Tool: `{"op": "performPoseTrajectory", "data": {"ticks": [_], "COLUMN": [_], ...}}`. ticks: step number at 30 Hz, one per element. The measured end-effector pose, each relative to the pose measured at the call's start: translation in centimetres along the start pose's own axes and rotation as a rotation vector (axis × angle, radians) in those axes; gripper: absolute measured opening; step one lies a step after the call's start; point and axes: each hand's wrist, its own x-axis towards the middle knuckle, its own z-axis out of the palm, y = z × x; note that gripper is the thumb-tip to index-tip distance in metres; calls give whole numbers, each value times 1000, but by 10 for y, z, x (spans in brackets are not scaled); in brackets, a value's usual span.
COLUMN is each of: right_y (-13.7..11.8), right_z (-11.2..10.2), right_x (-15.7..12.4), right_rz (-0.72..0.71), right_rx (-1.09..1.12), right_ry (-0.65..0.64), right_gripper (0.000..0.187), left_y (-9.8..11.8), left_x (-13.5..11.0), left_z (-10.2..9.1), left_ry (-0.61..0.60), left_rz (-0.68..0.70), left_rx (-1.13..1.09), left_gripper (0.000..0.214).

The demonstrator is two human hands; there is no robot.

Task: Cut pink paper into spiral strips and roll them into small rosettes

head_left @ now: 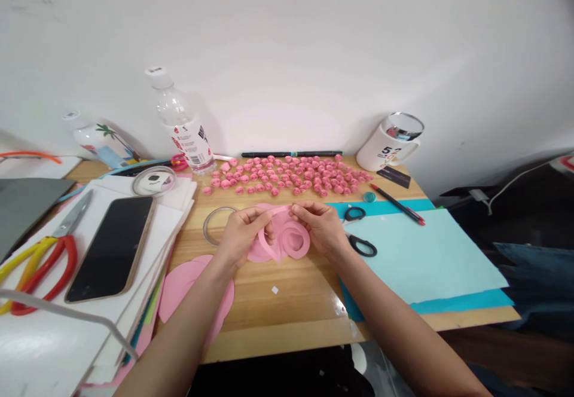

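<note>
Both my hands meet over the middle of the wooden table [287,301]. My left hand [242,232] and my right hand [319,225] pinch a pink paper spiral strip [287,238] between thumbs and fingers, its loose coils hanging down between them. Behind the hands lie several small pink rolled paper roses [287,177] spread across the back of the table. A cut pink paper sheet [192,286] lies under my left forearm.
Black-handled scissors [361,243] lie on light blue paper sheets [426,259] at right. A white mug [390,146], a red pen [397,204], a tape roll [214,225], a phone [112,247], red-and-yellow scissors [45,262] and two plastic bottles [182,122] stand around.
</note>
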Motion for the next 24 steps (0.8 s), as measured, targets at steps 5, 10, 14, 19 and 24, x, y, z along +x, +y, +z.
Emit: {"op": "performPoseTrajectory", "data": {"ticks": [5, 10, 14, 19, 24], "right_y": [-1, -2, -3, -2, -2], "right_z": [0, 1, 1, 1, 2], "right_x": [-1, -1, -2, -1, -1], "right_rz": [37, 36, 22, 6, -27], "right_rx": [27, 38, 40, 31, 21], "right_ry": [-30, -32, -25, -12, -13], "right_gripper": [22, 25, 23, 21, 21], "left_y": [-1, -2, -1, -1, -1], "left_x": [1, 1, 1, 2, 1], "left_z": [-1, -2, -1, -2, -1], "left_ry": [24, 4, 5, -5, -15], "left_rz": [0, 6, 11, 25, 23], "left_rx": [-4, -5, 11, 21, 16], "left_gripper": [25, 25, 26, 26, 24]}}
